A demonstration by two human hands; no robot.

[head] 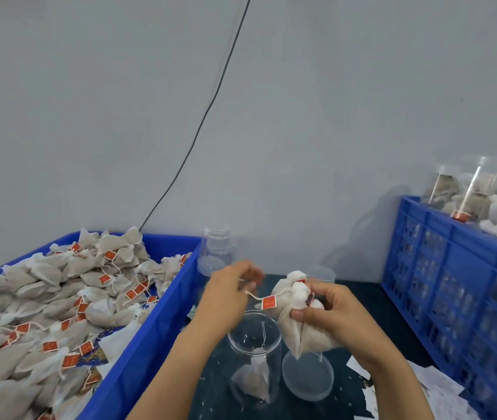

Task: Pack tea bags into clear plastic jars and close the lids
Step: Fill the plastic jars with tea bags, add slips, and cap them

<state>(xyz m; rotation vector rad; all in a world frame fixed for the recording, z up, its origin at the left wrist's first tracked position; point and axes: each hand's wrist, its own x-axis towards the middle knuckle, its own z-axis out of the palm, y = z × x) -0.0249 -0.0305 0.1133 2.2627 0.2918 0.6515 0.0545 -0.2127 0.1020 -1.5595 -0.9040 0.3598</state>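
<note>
Holding a bunch of tea bags (294,319) just above the open jar (255,356), the right hand (326,316) is squeezing them tight around their tops. The left hand (229,294) is pinching a thin string (251,294) that is leading to a red tag (269,303) on one of the bags. One tea bag (251,383) is already sitting low inside the jar. The lid (307,375) is lying flat on the dark table (359,294), just beside the jar. Here is what could be going wrong. The strings could be getting tangled, so pulling one bag might be dragging the others out too. The bunch is looking wide next to the jar's mouth, so a bag might be slipping past the rim and falling on the table. The jar is light and clear, and nobody is holding it, so a bump from a wrist could be tipping it over. A tag or string hanging over the rim could be stopping the lid from closing well. The big blue bin (150,338) of loose bags is sitting to the left.
</note>
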